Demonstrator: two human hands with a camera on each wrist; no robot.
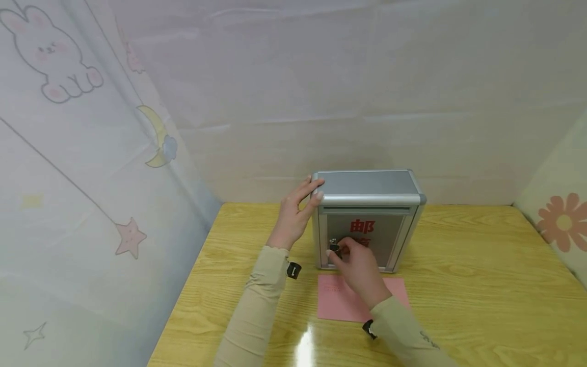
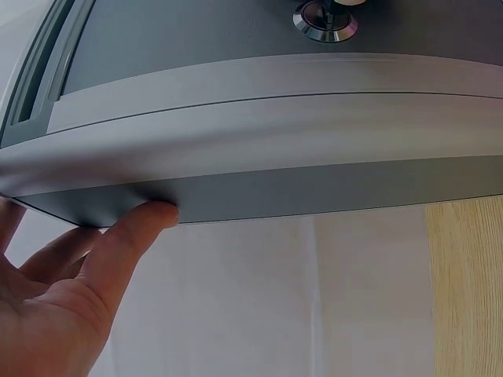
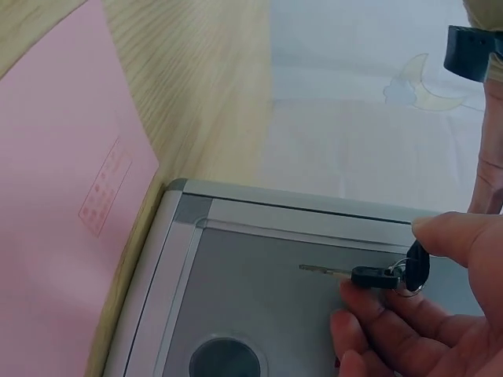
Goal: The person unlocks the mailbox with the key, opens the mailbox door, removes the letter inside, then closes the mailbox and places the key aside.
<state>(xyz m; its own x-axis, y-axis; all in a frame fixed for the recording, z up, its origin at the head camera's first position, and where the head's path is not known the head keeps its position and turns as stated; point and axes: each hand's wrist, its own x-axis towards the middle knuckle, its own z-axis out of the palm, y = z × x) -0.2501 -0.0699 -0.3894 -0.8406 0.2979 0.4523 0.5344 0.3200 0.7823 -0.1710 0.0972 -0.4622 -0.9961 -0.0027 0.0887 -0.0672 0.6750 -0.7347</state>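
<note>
A silver metal mailbox (image 1: 365, 182) with red characters stands upright on the table. My left hand (image 1: 295, 211) rests on its upper left corner. The left wrist view shows a fingertip (image 2: 161, 212) against its side panel. My right hand (image 1: 362, 267) is at the front door and pinches a black-headed key (image 3: 418, 263) between thumb and fingers. A second key (image 3: 373, 276) hangs from the same ring, its blade pointing away from the hand. The door lock (image 2: 326, 23) has the key at it; how deep the key sits is hidden.
A pink sheet or envelope (image 1: 331, 306) with small red print lies flat in front of the mailbox, partly under my right forearm. The wooden table (image 1: 481, 285) meets cloth-covered walls (image 1: 293, 102) behind and at the sides.
</note>
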